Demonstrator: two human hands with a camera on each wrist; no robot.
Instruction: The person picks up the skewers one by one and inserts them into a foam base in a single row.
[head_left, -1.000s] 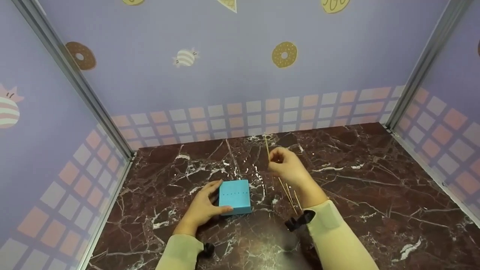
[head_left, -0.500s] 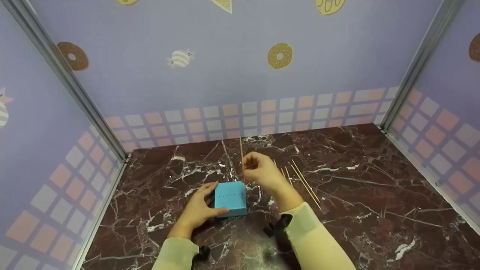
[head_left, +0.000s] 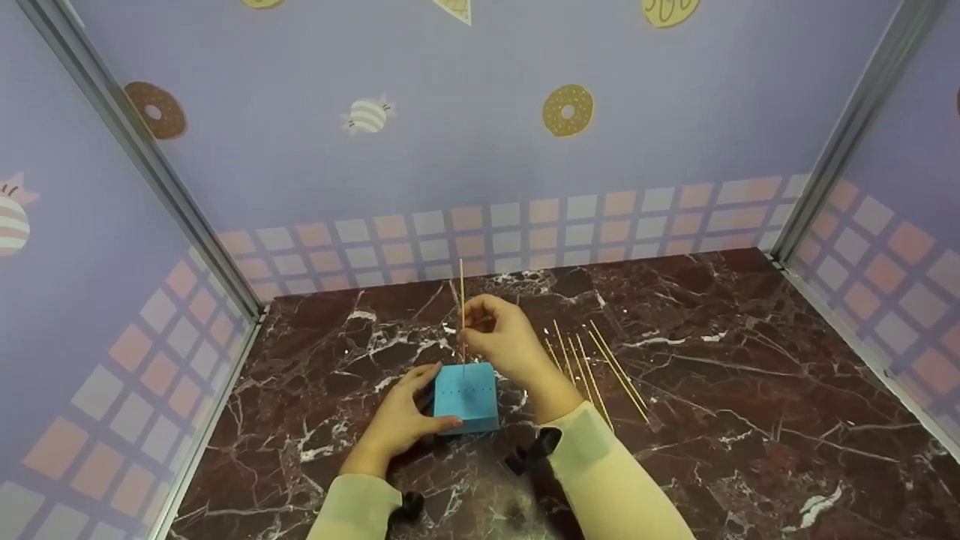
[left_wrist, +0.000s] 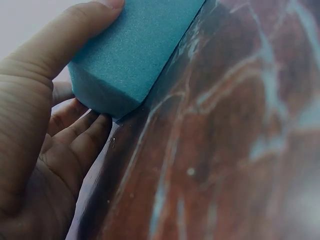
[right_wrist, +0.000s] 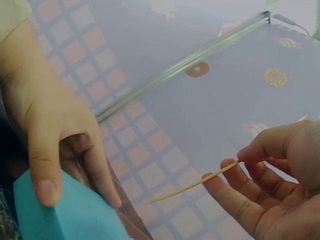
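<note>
A blue foam block [head_left: 480, 411] with a row of small dark holes across its top sits on the table. My left hand [head_left: 394, 427] grips its left side, thumb on the near edge and fingers at the far corner. In the left wrist view the fingertips press the end of the block [left_wrist: 135, 50]. My right hand [head_left: 514, 352] pinches a thin bamboo skewer [head_left: 462, 283] between thumb and fingers, nearly upright at the block's far side. In the right wrist view the skewer's pointed end [right_wrist: 170, 195] sticks out free past the fingers, apart from the block.
Several more skewers [head_left: 619, 371] lie on the dark red marbled table [head_left: 750, 390], right of the block and partly behind the right forearm. Patterned purple panels [head_left: 465, 165] stand at the back and both sides. Each wrist wears a black strap mount [head_left: 534, 450].
My right hand has carried the skewer leftward from the loose skewers to the far side of the block. The left hand keeps its grip on the block, which stays nearly in place.
</note>
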